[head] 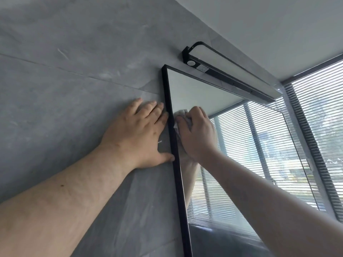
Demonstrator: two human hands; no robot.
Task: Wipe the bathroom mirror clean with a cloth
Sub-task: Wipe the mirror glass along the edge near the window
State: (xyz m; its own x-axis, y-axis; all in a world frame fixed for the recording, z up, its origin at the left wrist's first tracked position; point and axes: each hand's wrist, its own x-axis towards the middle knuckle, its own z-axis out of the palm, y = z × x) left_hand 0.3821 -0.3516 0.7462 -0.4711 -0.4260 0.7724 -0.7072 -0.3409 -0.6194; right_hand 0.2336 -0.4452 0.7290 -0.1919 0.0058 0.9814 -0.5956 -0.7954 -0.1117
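The left hand [138, 130] is lying flat on the grey wall [65, 89], fingers straight, touching the mirror [232, 145] frame. The right hand [196, 132], fingers curled around the cloth [181, 113], is wiping near the glass's upper left edge; next, probably sweeping rightward.

There is one mirror [232, 145], one cloth [181, 114] and one lamp [228, 71] mounted above the mirror. Two hands show, a left hand [137, 130] and a right hand [196, 132]. One window [319, 115] with blinds stands at the right.
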